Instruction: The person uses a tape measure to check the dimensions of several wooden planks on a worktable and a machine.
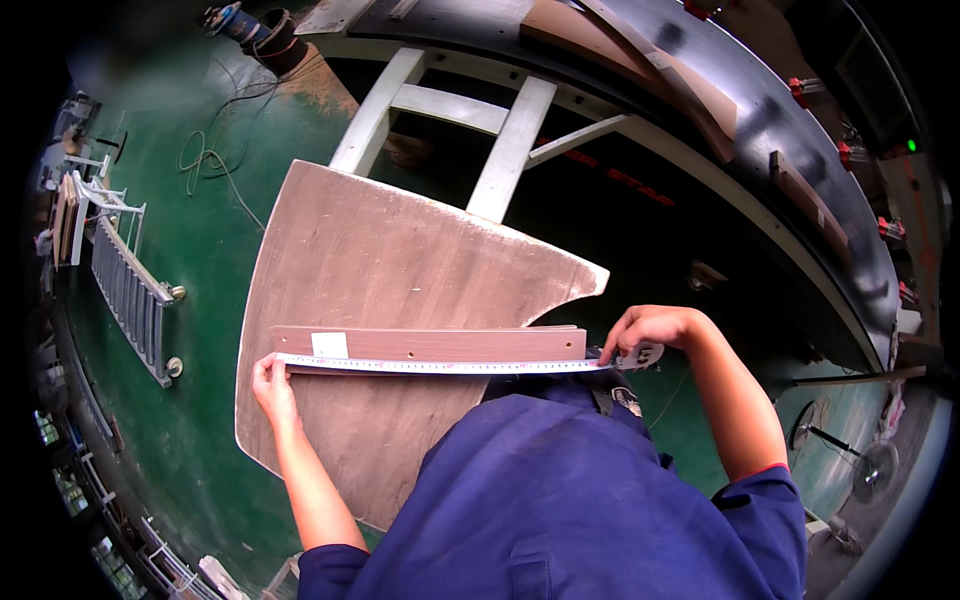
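A brown wooden strip point(470, 343) with drilled holes and a white label point(329, 345) lies across a larger curved wooden panel point(370, 240). The extended blade of a tape measure point(440, 367) runs along the strip's near edge. At the strip's left end, my left hand point(274, 388) pinches the blade's tip between thumb and fingers. Past the right end, my right hand point(648, 328) is closed around the tape measure's case point(642, 357), with its fingertips down at the blade's mouth. Part of the case is hidden under the hand.
White frame legs point(513, 150) stand beyond the panel, beside a long dark machine table point(480, 45) carrying wooden offcuts and red clamps. A grey roller conveyor point(130, 285) on casters stands to the left. A cable point(208, 160) lies on the green floor.
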{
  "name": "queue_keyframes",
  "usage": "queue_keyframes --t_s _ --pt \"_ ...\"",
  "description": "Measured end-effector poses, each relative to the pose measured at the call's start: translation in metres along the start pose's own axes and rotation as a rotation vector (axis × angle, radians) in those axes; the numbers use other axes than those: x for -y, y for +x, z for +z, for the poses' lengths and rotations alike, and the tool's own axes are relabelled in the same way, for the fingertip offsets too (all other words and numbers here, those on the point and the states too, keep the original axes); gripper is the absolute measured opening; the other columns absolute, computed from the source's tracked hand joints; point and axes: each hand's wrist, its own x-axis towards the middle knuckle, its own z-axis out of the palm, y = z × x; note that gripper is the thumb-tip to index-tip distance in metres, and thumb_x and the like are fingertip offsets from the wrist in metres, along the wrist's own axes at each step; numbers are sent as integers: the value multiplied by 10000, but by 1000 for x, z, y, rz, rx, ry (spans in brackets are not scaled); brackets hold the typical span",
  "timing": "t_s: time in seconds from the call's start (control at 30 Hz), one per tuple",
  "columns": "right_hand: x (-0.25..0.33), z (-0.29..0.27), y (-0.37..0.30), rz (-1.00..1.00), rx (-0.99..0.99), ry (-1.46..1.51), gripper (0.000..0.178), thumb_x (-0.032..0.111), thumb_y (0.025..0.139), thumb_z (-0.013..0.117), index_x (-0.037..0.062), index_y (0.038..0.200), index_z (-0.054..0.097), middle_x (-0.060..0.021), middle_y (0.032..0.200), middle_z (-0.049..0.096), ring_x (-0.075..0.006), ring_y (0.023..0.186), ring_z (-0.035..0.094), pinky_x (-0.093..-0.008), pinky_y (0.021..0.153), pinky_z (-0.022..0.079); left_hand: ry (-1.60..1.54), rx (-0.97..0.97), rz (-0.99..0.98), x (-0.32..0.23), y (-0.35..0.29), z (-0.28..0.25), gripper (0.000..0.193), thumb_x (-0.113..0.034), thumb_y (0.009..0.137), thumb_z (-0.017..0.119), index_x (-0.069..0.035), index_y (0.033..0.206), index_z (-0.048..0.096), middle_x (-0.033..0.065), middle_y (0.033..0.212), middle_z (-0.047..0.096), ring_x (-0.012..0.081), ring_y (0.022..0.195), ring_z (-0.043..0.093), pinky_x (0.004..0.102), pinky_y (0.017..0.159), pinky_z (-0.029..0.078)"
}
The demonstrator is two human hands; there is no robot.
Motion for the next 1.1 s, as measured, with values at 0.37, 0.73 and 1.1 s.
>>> queue_keyframes --t_s 0.37,0.73,1.1 --pt "-11 23 -26 -236 -256 -161 413 117 772 725 38 1135 546 -84 1015 666 -166 965 613 -323 867 503 -14 -33 10 10 -3 4 196 -145 967 657 -12 1108 675 77 1043 685 173 989 614 331 916 477" --pt "80 114 -1 -454 -481 -602 593 272 745 717 26 1237 493 -285 1079 664 -442 1024 656 -484 893 532 -14 -243 101 24 -9 23 176 -119 961 671 -4 1093 687 63 998 619 157 835 563 317 789 487" --pt "122 186 34 -778 -611 -835 567 196 732 690 -52 1190 467 -281 963 661 -439 959 627 -512 866 507 -310 54 33 -39 -61 12 186 -91 970 675 -69 1149 631 -10 1020 582 105 976 538 264 905 444"
